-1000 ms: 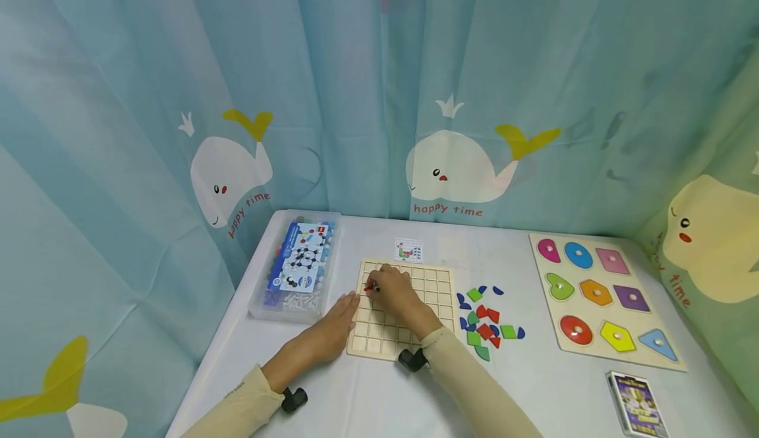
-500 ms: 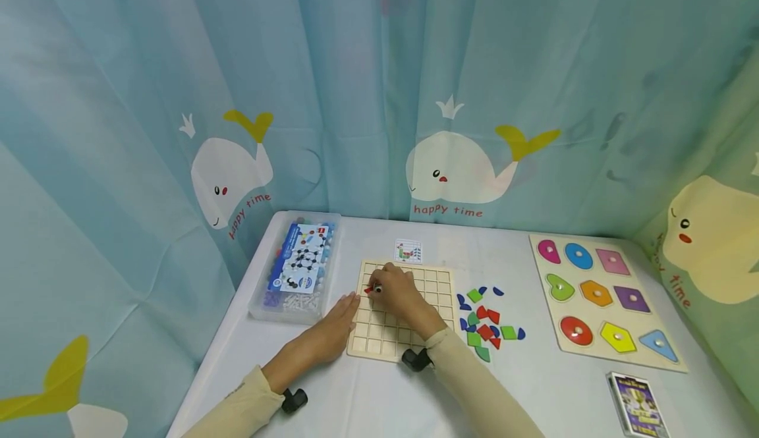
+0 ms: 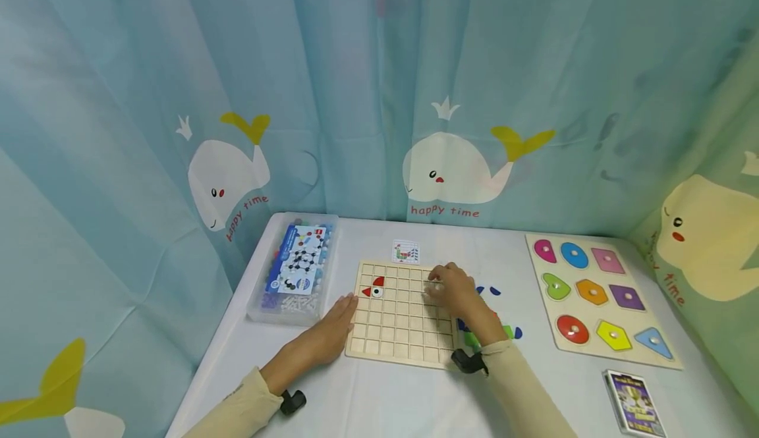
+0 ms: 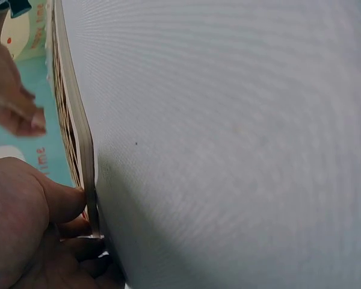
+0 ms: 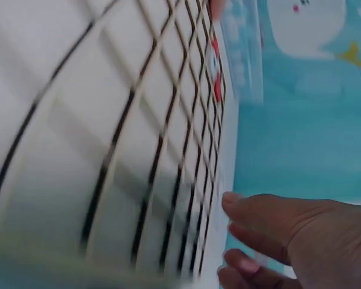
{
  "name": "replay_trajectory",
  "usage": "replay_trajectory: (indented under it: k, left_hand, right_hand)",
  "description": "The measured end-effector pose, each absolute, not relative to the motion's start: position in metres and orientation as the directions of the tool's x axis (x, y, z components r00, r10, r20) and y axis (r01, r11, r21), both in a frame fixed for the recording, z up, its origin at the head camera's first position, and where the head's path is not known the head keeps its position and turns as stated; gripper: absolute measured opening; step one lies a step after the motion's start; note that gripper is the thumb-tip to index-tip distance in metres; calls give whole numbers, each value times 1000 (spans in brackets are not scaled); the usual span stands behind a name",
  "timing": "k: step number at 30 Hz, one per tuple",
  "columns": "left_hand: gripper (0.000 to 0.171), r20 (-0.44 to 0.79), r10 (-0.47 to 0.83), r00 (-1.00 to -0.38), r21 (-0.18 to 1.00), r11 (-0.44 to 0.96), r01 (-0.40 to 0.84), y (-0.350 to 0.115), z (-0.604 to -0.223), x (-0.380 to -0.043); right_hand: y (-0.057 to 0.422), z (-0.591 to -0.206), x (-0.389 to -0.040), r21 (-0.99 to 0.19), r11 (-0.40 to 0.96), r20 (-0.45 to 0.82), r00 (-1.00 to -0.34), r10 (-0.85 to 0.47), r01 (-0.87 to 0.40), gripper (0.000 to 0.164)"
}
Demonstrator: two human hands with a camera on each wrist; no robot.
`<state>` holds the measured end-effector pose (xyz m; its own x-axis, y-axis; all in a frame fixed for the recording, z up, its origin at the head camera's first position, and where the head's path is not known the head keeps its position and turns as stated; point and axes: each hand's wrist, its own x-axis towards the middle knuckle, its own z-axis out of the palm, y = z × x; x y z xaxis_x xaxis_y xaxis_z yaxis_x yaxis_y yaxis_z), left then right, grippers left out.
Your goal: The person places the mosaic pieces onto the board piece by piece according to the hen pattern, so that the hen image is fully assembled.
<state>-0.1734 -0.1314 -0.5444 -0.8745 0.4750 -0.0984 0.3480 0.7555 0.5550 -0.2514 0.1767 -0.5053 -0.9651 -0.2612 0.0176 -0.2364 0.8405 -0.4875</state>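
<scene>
My left hand (image 3: pixel 332 330) rests at the left edge of a wooden grid board (image 3: pixel 388 332), fingers extended along the rim. In the left wrist view its thumb (image 4: pixel 65 201) touches the board's edge. Over the right part of the board is my right hand (image 3: pixel 456 291), fingers loosely bent and nothing seen between them. A red triangle (image 3: pixel 366 292), a white eye tile (image 3: pixel 377 292) and a red quarter-circle tile (image 3: pixel 379 282) lie together in the upper-left cells. Loose blue, green and red tiles (image 3: pixel 508 332) lie right of the board, partly hidden by my right hand and forearm.
A pattern card (image 3: pixel 406 251) lies behind the board. To the left stands a clear lidded box of beads (image 3: pixel 299 267). A shape puzzle board with knobs (image 3: pixel 601 306) lies far right, with a card box (image 3: pixel 634 404) in front of it.
My right hand has let go of the eye tile at the upper left of the board and moved right towards the loose tiles. My left hand stays at the board's edge.
</scene>
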Motion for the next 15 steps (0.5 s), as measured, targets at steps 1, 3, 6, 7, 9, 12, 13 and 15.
replay_trajectory:
  k: [1, 3, 6, 7, 9, 12, 13, 15]
  left_hand:
    - [57, -107, 475, -873, 555, 757, 344, -132, -544, -173]
    - [58, -120, 471, -874, 548, 765, 337, -132, -543, -173]
    - [57, -129, 468, -874, 544, 771, 332, -132, -541, -173]
    - [57, -132, 467, -874, 541, 773, 331, -133, -540, -173]
    - [57, -135, 469, -873, 542, 773, 331, -133, -539, -173]
    - [57, -129, 474, -871, 556, 762, 332, -132, -538, -172]
    - [57, -131, 475, -870, 559, 760, 331, -132, -538, -172]
    - [57, -128, 476, -870, 563, 757, 332, -132, -539, -172]
  right_hand:
    - [186, -505, -250, -484, 850, 7, -972, -237, -210, 28]
    - [203, -505, -247, -451, 879, -20, -983, -181, -152, 33]
    - [222, -507, -243, -374, 924, -61, -992, -111, -80, 38]
    - [227, -509, -242, -353, 934, -78, -993, -91, -58, 39]
    - [234, -513, -242, -333, 943, -108, -992, -70, -30, 40]
    - [239, -518, -243, -356, 934, -135, -990, -51, 0, 37]
    - [240, -520, -244, -369, 929, -137, -989, -50, 4, 36]
    - [241, -521, -244, -389, 921, -138, -989, -57, 1, 34]
